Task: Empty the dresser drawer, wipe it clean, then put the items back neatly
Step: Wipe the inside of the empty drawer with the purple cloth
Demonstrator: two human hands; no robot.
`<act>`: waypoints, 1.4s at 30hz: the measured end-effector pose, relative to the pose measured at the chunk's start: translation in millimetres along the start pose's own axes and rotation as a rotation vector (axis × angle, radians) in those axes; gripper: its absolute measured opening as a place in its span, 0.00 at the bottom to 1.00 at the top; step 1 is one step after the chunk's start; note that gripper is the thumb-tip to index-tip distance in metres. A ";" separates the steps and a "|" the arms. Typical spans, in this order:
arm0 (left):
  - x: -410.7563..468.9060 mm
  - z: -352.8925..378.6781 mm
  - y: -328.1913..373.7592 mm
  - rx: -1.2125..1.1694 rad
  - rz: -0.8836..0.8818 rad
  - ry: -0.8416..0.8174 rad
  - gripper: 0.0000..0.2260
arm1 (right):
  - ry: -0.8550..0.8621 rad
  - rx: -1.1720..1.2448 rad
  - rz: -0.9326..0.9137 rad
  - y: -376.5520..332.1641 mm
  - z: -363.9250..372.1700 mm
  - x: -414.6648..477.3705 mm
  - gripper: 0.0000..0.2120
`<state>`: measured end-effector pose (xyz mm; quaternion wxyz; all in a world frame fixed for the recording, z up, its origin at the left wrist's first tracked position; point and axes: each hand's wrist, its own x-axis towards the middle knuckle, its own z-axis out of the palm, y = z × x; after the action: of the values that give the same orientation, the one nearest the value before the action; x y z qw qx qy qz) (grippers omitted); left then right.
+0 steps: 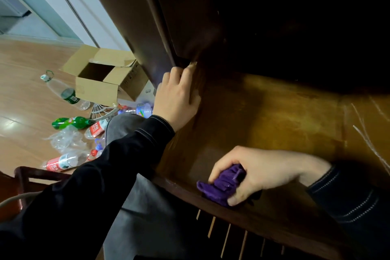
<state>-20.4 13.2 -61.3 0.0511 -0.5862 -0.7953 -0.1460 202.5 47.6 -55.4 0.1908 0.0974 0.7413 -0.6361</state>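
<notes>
The open wooden drawer (285, 116) fills the right half of the view, and its brown bottom holds no items. My right hand (253, 173) grips a crumpled purple cloth (221, 186) and presses it on the drawer bottom by the near front wall. My left hand (177, 99) rests on the drawer's left side wall, with its fingertips curled over the edge where the wall meets the dark dresser body (152, 27).
On the wooden floor at left stand an open cardboard box (105, 78) and several scattered plastic bottles (69, 122) with crumpled plastic. A dark red chair frame (27, 177) sits at lower left. My knee in grey trousers (126, 129) is beside the drawer.
</notes>
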 end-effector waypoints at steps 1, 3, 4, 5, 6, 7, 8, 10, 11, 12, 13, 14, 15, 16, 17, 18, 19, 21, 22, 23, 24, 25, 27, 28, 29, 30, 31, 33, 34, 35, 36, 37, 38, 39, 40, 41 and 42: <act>-0.9 -2.2 1.3 0.079 0.057 0.013 0.27 | 0.031 0.016 0.010 0.7 0.7 -2.8 0.17; -2.6 -7.2 5.4 0.159 0.222 0.027 0.23 | 0.110 0.060 0.028 3.4 0.9 -12.2 0.16; -2.8 -8.9 8.1 0.163 0.336 0.009 0.21 | 0.154 0.081 0.042 4.8 0.0 -18.3 0.16; -2.0 -9.6 12.0 0.147 0.449 -0.052 0.19 | 0.201 0.098 0.064 6.8 -2.2 -24.6 0.15; -0.1 -9.1 17.6 0.125 0.536 -0.162 0.19 | 0.250 0.112 0.098 9.4 -5.3 -30.1 0.15; 2.4 -6.9 25.1 0.116 0.589 -0.299 0.19 | 0.301 0.128 0.139 12.2 -8.7 -34.0 0.14; 5.1 -2.7 33.4 0.128 0.607 -0.431 0.20 | 0.353 0.149 0.181 15.1 -11.3 -35.7 0.14; 9.2 9.6 49.7 0.188 0.576 -0.627 0.22 | 0.437 0.172 0.255 19.9 -12.3 -33.7 0.13; 9.5 17.5 55.5 0.218 0.558 -0.684 0.22 | 0.449 0.162 0.281 22.5 -10.8 -31.4 0.13; 8.8 25.7 58.6 0.237 0.550 -0.712 0.23 | 0.436 0.150 0.296 25.3 -8.4 -29.1 0.13; 7.1 33.2 59.1 0.252 0.548 -0.730 0.23 | 0.404 0.144 0.304 28.0 -5.4 -26.7 0.14; 5.0 39.4 57.3 0.255 0.550 -0.753 0.23 | 0.366 0.144 0.307 30.5 -2.2 -24.7 0.14; 4.0 43.7 54.2 0.239 0.546 -0.784 0.24 | 0.332 0.135 0.306 32.6 0.3 -22.5 0.14; 3.7 46.6 50.9 0.205 0.530 -0.817 0.24 | 0.309 0.106 0.309 34.4 2.8 -19.6 0.14; 4.4 48.2 48.0 0.165 0.507 -0.837 0.24 | 0.295 0.057 0.311 35.5 5.8 -15.5 0.13; 5.6 49.2 46.3 0.131 0.483 -0.840 0.24 | 0.287 -0.006 0.313 37.2 9.9 -10.4 0.13; 7.0 49.7 45.7 0.107 0.462 -0.833 0.24 | 0.278 -0.062 0.316 39.0 14.9 -5.3 0.13; 8.9 50.8 47.2 0.076 0.433 -0.817 0.24 | 0.236 -0.093 0.292 39.5 23.0 1.3 0.11; 9.1 51.5 48.7 0.069 0.425 -0.815 0.24 | 0.211 -0.046 0.257 38.9 24.3 1.1 0.10; 8.8 52.3 50.4 0.070 0.422 -0.813 0.24 | 0.186 0.039 0.226 38.1 23.0 -1.2 0.10; 8.1 53.1 51.5 0.078 0.424 -0.810 0.24 | 0.155 0.142 0.203 36.3 20.0 -4.2 0.10; 7.9 54.0 51.9 0.088 0.427 -0.806 0.25 | 0.129 0.227 0.191 34.4 16.6 -6.6 0.10; 8.4 54.7 51.9 0.089 0.431 -0.792 0.24 | 0.127 0.182 0.223 36.8 15.6 -5.8 0.08; 8.6 54.8 51.9 0.084 0.432 -0.784 0.24 | 0.140 0.055 0.254 40.2 17.4 -2.6 0.07; 8.9 54.5 52.0 0.082 0.434 -0.776 0.24 | 0.148 -0.053 0.281 41.9 19.2 0.2 0.07; 9.2 53.8 52.3 0.083 0.437 -0.772 0.23 | 0.147 -0.079 0.282 41.0 19.9 0.9 0.07; 9.5 53.2 52.3 0.085 0.438 -0.774 0.23 | 0.139 -0.016 0.247 39.1 18.7 -1.1 0.07; 9.8 52.5 52.2 0.089 0.438 -0.781 0.23 | 0.082 0.244 0.164 32.1 11.7 -9.1 0.11; 10.0 52.2 52.3 0.089 0.438 -0.782 0.23 | 0.052 0.332 0.138 28.8 9.1 -11.0 0.12; 9.9 51.9 52.5 0.087 0.439 -0.781 0.22 | 0.049 0.344 0.138 28.0 8.9 -10.6 0.12; 9.9 51.5 52.9 0.083 0.438 -0.779 0.22 | 0.073 0.286 0.156 29.9 11.1 -8.2 0.11; 9.8 51.2 53.1 0.079 0.436 -0.777 0.22 | 0.110 0.180 0.187 32.9 14.3 -4.4 0.09; 9.5 51.0 53.2 0.078 0.436 -0.774 0.22 | 0.130 0.081 0.216 35.0 17.1 -1.4 0.08; 9.3 50.8 53.3 0.080 0.436 -0.773 0.22 | 0.133 0.046 0.227 35.8 18.1 -0.9 0.08; 9.1 50.8 53.3 0.082 0.436 -0.776 0.22 | 0.120 0.093 0.199 35.7 17.4 -2.7 0.09; 9.1 51.0 53.2 0.086 0.434 -0.779 0.22 | 0.089 0.188 0.154 34.3 14.7 -6.4 0.10; 9.2 51.2 53.2 0.089 0.433 -0.783 0.22 | 0.049 0.293 0.109 31.8 10.9 -10.1 0.11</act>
<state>31.8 50.9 -98.6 -0.1991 -0.7474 -0.6193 0.1350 225.7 43.4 -81.4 0.1908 0.1798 0.6387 -0.7234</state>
